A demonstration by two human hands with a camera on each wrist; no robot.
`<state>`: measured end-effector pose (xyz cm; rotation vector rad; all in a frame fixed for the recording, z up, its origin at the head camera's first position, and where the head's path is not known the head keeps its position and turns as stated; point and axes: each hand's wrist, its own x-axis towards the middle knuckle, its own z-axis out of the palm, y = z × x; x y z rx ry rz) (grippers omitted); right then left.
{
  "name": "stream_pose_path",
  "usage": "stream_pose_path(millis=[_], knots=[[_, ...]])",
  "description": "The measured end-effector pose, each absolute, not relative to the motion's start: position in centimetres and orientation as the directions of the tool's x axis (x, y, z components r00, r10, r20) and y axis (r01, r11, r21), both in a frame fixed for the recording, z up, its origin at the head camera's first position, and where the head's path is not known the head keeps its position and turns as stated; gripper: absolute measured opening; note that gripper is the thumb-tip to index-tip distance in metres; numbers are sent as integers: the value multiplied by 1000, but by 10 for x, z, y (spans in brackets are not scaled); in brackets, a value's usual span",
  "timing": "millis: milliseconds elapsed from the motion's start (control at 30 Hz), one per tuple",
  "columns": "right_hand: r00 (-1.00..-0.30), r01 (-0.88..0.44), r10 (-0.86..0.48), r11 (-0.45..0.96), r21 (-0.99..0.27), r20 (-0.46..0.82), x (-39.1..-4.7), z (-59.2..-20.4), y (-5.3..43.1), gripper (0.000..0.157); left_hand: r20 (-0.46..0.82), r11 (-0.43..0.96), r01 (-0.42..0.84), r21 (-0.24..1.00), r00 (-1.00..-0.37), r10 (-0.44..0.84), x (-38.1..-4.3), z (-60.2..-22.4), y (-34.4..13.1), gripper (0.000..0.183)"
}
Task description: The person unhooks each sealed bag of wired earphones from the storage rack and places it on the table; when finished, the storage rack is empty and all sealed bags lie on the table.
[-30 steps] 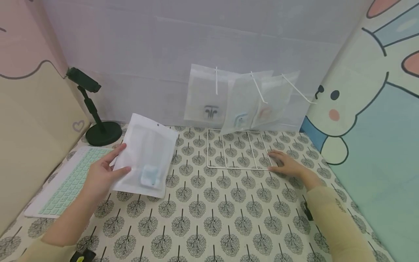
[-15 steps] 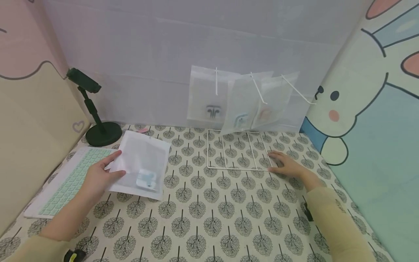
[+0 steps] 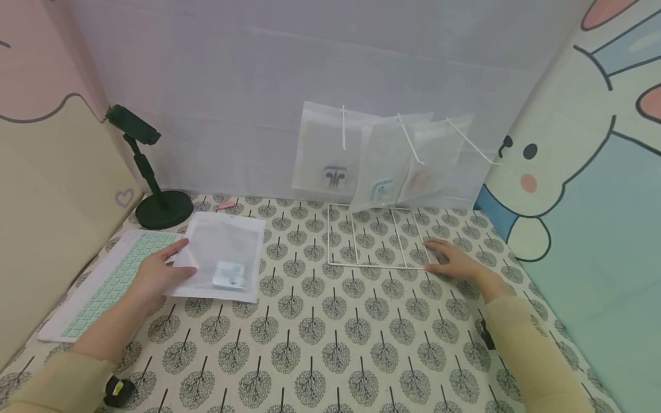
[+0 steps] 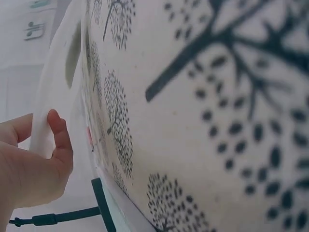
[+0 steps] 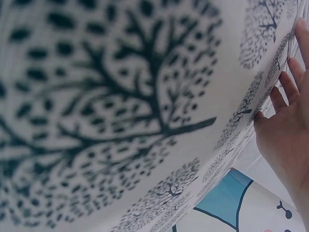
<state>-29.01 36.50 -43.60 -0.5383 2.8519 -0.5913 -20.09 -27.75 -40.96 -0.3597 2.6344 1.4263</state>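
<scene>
My left hand pinches the left edge of a white translucent zip pouch, which lies low over the table beside the keyboard. A pale blue-and-white earphone case or pack shows through its lower part. In the left wrist view, thumb and finger sit on either side of the pouch. My right hand rests on the cloth, fingertips touching or very near the right end of a white wire rack. It holds nothing, its fingers relaxed in the right wrist view.
Three similar pouches hang from the rack's prongs: one with dark earphones, one bluish, one pinkish. A mint-green keyboard, a black stand and a small pink piece are at left. Tree-print cloth covers the table.
The pouch in my left hand has come down from a raised tilt to lie nearly flat, uncovering the pink piece behind it. My right hand has stayed by the rack.
</scene>
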Motion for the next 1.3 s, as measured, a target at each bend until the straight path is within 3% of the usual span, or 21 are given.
stream_pose_path(millis=[400, 767, 1300], knots=[[-921, -302, -375, 858, -415, -103, -287, -431, 363, 73, -199, 774, -93, 627, -979, 44, -212, -411, -291, 94], [-924, -293, -366, 863, -412, -109, -288, -432, 364, 74, -66, 861, 223, 457, -957, 284, -227, -418, -313, 87], [-919, -314, -382, 857, -409, -94, -290, -435, 365, 74, -61, 916, 284, 285, -948, 313, -236, -420, -316, 85]])
